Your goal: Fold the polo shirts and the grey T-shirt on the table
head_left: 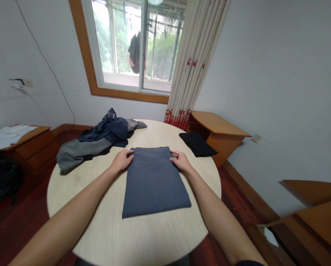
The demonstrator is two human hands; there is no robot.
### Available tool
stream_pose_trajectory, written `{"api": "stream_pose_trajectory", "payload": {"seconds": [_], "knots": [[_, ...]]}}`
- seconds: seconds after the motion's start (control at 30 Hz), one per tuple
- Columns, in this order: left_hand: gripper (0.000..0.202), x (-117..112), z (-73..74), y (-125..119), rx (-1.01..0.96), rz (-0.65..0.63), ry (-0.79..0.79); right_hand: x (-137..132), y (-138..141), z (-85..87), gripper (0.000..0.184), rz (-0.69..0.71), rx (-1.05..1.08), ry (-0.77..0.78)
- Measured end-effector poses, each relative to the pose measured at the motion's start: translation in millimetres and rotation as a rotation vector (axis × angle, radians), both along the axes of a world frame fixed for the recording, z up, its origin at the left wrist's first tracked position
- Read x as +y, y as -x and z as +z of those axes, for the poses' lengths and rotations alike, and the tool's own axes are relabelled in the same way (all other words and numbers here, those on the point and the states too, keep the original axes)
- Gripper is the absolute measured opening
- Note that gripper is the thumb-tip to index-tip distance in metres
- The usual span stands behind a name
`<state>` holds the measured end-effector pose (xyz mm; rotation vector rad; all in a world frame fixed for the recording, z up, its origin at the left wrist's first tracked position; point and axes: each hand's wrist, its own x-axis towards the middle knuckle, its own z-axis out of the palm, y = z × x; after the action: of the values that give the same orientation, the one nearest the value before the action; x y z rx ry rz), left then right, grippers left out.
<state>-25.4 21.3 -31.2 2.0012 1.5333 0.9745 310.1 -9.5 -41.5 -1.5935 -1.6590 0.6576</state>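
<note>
A dark blue-grey garment (156, 181), folded into a flat rectangle, lies on the round pale wood table (143, 240). My left hand (122, 160) grips its far left corner, thumb on top and fingers at the edge. At the far right corner, my right hand (181, 160) holds the edge between thumb and fingers, with a small gap showing inside the grip. The undersides of both corners are hidden. Which kind of garment it is, I cannot tell from the fold.
A loose heap of navy and grey clothes (107, 133) lies at the table's back left. A folded black garment (198, 144) rests at the right edge. Behind it stands a wooden desk (223, 127) beside a long curtain (194, 62). A dark bag (2, 181) sits on the left.
</note>
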Motion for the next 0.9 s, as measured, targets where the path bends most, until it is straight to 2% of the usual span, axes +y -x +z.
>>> {"api": "stream_pose_trajectory", "payload": {"seconds": [0.13, 0.23, 0.33, 0.43, 0.53, 0.7, 0.77, 0.83, 0.9], "knots": [[0.044, -17.4, 8.5, -12.2, 0.286, 0.019, -0.158, -10.2, 13.3, 15.4, 0.057, -0.049, -0.363, -0.207], [0.049, -34.1, 8.2, -29.6, 0.363, -0.107, -0.243, -19.7, 33.6, 22.7, 0.058, 0.068, -0.524, -0.311], [0.057, -42.3, 0.6, -42.8, 0.422, -0.282, -0.173, -23.7, 50.2, 20.2, 0.064, 0.286, -0.584, -0.231], [0.064, -36.9, -5.4, -43.2, 0.481, -0.331, -0.037, -19.0, 51.4, 13.5, 0.068, 0.306, -0.605, -0.039], [0.071, -24.3, -5.4, -34.2, 0.518, -0.28, 0.035, -10.5, 41.2, 9.4, 0.073, 0.21, -0.595, 0.076], [0.074, -10.7, -1.5, -16.3, 0.577, -0.119, 0.108, -5.9, 27.4, 9.6, 0.074, 0.093, -0.566, 0.131], [0.07, -12.6, 0.9, -11.8, 0.575, -0.055, 0.108, -8.5, 25.9, 11.0, 0.069, 0.065, -0.555, 0.123], [0.066, -21.1, 4.3, -12.1, 0.557, -0.02, 0.042, -12.5, 26.7, 13.0, 0.063, 0.027, -0.55, 0.081], [0.062, -36.6, 7.4, -20.0, 0.523, -0.06, -0.06, -17.2, 30.8, 15.1, 0.059, 0.002, -0.547, -0.002]]}}
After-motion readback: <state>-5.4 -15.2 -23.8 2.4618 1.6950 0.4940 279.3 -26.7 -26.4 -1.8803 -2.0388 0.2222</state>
